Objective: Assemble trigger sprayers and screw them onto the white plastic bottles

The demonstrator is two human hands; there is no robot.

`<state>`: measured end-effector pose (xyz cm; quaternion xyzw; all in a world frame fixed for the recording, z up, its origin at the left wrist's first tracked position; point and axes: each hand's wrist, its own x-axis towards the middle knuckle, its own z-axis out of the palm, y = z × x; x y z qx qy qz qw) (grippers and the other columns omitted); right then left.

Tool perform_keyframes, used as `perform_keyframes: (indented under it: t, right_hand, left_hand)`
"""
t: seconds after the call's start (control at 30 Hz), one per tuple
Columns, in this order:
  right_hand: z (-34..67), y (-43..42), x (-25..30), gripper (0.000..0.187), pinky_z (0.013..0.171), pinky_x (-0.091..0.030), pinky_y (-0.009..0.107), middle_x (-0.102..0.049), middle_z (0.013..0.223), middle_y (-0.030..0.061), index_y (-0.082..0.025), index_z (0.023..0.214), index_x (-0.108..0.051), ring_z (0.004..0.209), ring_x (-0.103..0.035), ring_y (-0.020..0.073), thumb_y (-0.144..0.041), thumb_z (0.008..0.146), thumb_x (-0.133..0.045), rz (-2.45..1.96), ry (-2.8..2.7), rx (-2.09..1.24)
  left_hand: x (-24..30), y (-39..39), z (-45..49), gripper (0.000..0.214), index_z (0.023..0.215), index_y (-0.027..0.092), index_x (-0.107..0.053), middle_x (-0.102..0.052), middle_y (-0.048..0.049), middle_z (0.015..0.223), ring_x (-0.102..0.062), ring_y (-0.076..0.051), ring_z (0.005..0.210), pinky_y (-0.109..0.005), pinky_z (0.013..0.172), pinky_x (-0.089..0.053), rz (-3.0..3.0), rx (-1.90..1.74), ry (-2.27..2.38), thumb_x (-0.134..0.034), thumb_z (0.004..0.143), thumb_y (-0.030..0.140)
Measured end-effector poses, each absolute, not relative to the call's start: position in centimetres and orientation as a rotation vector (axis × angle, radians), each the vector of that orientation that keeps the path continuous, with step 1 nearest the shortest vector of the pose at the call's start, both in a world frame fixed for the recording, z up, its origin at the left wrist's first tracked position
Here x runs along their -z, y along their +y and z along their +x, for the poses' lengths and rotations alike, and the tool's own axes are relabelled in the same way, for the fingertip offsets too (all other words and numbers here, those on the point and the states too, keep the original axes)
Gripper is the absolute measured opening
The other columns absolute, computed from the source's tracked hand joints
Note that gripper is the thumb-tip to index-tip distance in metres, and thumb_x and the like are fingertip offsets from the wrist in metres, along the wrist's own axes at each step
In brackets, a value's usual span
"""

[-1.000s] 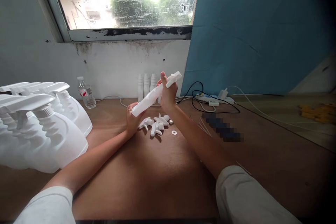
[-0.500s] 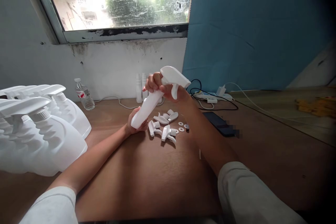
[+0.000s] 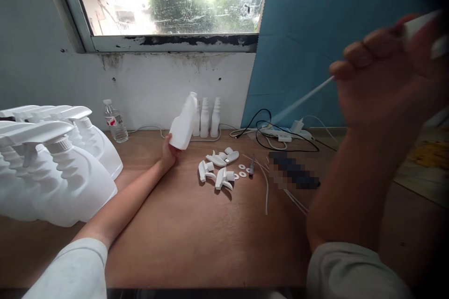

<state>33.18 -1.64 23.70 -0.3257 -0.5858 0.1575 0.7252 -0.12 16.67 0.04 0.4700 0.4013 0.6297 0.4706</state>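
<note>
My left hand is closed around the lower end of a white plastic bottle, which tilts with its open neck up and to the right. High at the right edge, my right hand grips a white trigger sprayer head, partly cut off by the frame. A thin, blurred dip tube runs from below that hand down to the left. Several loose trigger sprayer heads lie on the table, beside small white washers and a small grey pointed item.
White spray bottles with heads on stand crowded at the left. A clear water bottle and slim white bottles stand by the wall. Thin tubes lie mid-table, near a blurred-out dark object. Cables and a power strip sit behind.
The sprayer head has come away from the bottle; my right hand has carried it up and far right, with its tube now showing. My left hand has tipped the bottle more upright.
</note>
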Motion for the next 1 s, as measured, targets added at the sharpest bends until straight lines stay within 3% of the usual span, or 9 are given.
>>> perform_keyframes:
  t: [0.07, 0.17, 0.37, 0.53, 0.63, 0.7, 0.8, 0.9, 1.0]
  right_hand:
    - [34.1, -0.9, -23.2, 0.022, 0.058, -0.025, 0.037, -0.057, 0.098, 0.0017, -0.034, 0.079, -0.068, 0.072, -0.047, 0.0096, -0.043, 0.090, -0.052, -0.642, -1.311, -0.512]
    - [34.7, 0.7, -21.6, 0.007, 0.052, -0.021, 0.032, -0.043, 0.070, 0.0011, -0.027, 0.074, -0.069, 0.060, -0.040, 0.0080, -0.033, 0.073, -0.071, -0.708, -1.266, -0.694]
    - [36.1, 3.2, -14.6, 0.024, 0.048, -0.001, 0.029, -0.018, 0.056, -0.0071, -0.023, 0.071, -0.058, 0.043, -0.013, 0.0060, -0.045, 0.074, -0.066, -1.041, -1.179, -0.861]
    - [37.8, 4.8, -9.8, 0.041, 0.044, 0.000, 0.027, -0.013, 0.054, -0.0092, -0.026, 0.068, -0.041, 0.041, -0.008, 0.0063, -0.055, 0.071, -0.069, -1.206, -1.096, -1.030]
    - [38.4, 5.7, -8.2, 0.038, 0.038, -0.009, 0.024, -0.022, 0.051, -0.0081, -0.024, 0.067, -0.048, 0.039, -0.017, 0.0064, -0.053, 0.067, -0.074, -1.262, -1.138, -1.172]
    - [38.6, 6.3, -7.4, 0.036, 0.037, -0.026, 0.024, -0.037, 0.052, -0.0037, -0.022, 0.067, -0.053, 0.041, -0.032, 0.0086, -0.050, 0.066, -0.075, -1.294, -1.149, -1.244]
    - [38.8, 7.0, -6.4, 0.029, 0.056, -0.051, 0.030, -0.062, 0.074, 0.0066, -0.022, 0.074, -0.060, 0.062, -0.060, 0.0169, -0.047, 0.070, -0.072, -1.290, -1.145, -1.216]
    - [39.1, 7.4, -5.9, 0.024, 0.074, -0.055, 0.031, -0.068, 0.098, 0.0088, -0.024, 0.081, -0.063, 0.089, -0.067, 0.0214, -0.046, 0.074, -0.068, -1.288, -1.146, -1.049]
    - [39.3, 7.5, -5.8, 0.027, 0.080, -0.054, 0.031, -0.067, 0.108, 0.0064, -0.025, 0.088, -0.065, 0.097, -0.067, 0.0211, -0.049, 0.076, -0.067, -1.293, -1.148, -0.939]
  left_hand:
    - [0.1, 18.1, -1.4, 0.064, 0.118, 0.018, -0.048, -0.065, -0.0093, 0.092, -0.064, -0.019, 0.065, -0.026, 0.047, -0.040, 1.163, -1.617, 1.107, -0.038, 0.080, 0.068]
    - [0.2, 20.1, -3.0, 0.050, 0.117, 0.019, -0.046, -0.064, -0.0098, 0.103, -0.067, -0.021, 0.080, -0.028, 0.059, -0.048, 1.180, -1.717, 1.331, -0.050, 0.082, 0.055]
    - [0.0, 23.6, -3.7, 0.035, 0.114, 0.016, -0.048, -0.062, -0.0106, 0.107, -0.061, -0.023, 0.099, -0.036, 0.088, -0.047, 1.218, -1.709, 1.811, -0.060, 0.084, 0.030]
    - [0.3, 25.8, -3.2, 0.030, 0.103, 0.014, -0.053, -0.063, -0.0081, 0.100, -0.061, -0.020, 0.092, -0.036, 0.086, -0.047, 1.388, -1.527, 1.992, -0.066, 0.082, 0.032]
    - [0.5, 26.5, -3.0, 0.032, 0.094, 0.015, -0.053, -0.065, -0.0114, 0.098, -0.062, -0.026, 0.097, -0.035, 0.085, -0.045, 1.517, -1.410, 2.034, -0.073, 0.075, 0.031]
    - [0.6, 26.7, -2.8, 0.034, 0.091, 0.016, -0.052, -0.066, -0.0136, 0.098, -0.062, -0.030, 0.101, -0.038, 0.088, -0.043, 1.603, -1.352, 2.039, -0.076, 0.072, 0.031]
    - [0.5, 26.6, -2.1, 0.042, 0.090, 0.016, -0.052, -0.066, -0.0169, 0.097, -0.059, -0.037, 0.107, -0.046, 0.096, -0.038, 1.719, -1.306, 2.019, -0.080, 0.067, 0.035]
    - [0.1, 25.8, -1.4, 0.049, 0.096, 0.015, -0.052, -0.064, -0.0210, 0.106, -0.054, -0.041, 0.116, -0.050, 0.102, -0.033, 1.800, -1.338, 1.982, -0.078, 0.067, 0.044]
    - [-0.2, 24.2, -1.1, 0.044, 0.108, 0.014, -0.049, -0.057, -0.0214, 0.120, -0.047, -0.037, 0.124, -0.048, 0.105, -0.031, 1.859, -1.478, 1.921, -0.065, 0.081, 0.044]
